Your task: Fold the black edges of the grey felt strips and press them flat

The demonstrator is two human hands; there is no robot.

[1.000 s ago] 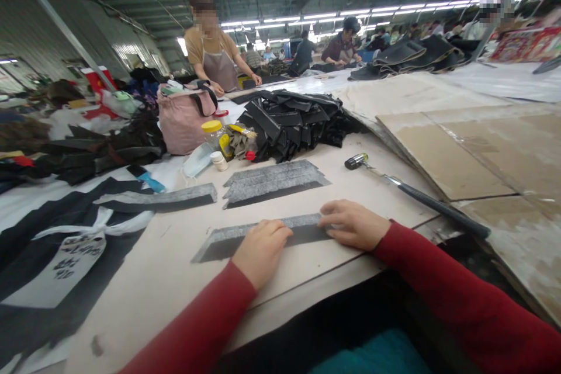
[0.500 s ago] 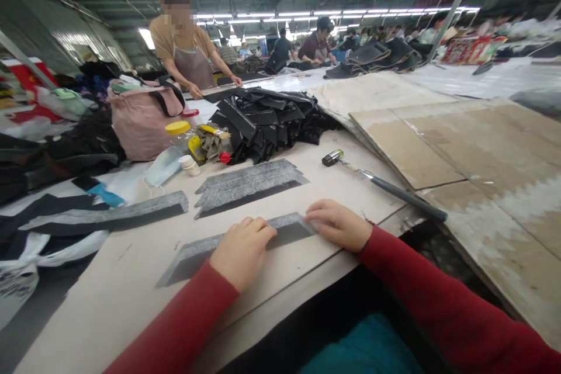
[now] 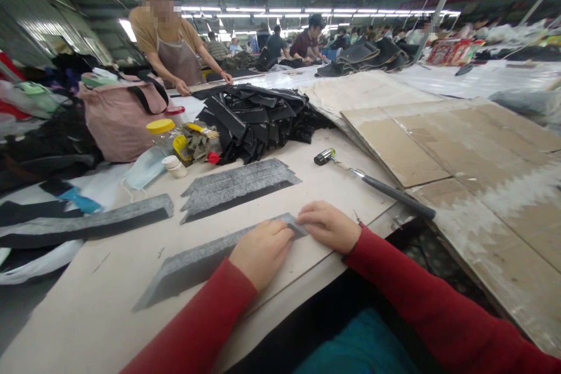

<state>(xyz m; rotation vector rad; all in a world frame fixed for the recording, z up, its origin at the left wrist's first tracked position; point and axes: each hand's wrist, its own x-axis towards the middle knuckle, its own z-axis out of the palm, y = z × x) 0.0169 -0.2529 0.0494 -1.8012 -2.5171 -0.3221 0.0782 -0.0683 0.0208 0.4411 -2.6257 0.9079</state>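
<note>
A flat grey-and-black fabric strip with slanted ends lies on the pale board in front of me. My left hand rests over its right part, fingers bent and closed at the edge near the end. The strip's right tip is between the fingers of my right hand, which are curled together; the fingertips are partly hidden. Just beyond lies a stack of similar strips, overlapping in a fan. To the right is a mallet with a dark handle.
A heap of black pieces stands farther back. Left of it are a yellow-lidded jar, a white bottle, a face mask and a pink bag. Cardboard sheets cover the right side. A co-worker stands across the table.
My left hand has slid along the strip toward its right end, close to my right hand. More of the strip's left part shows. The view has shifted slightly.
</note>
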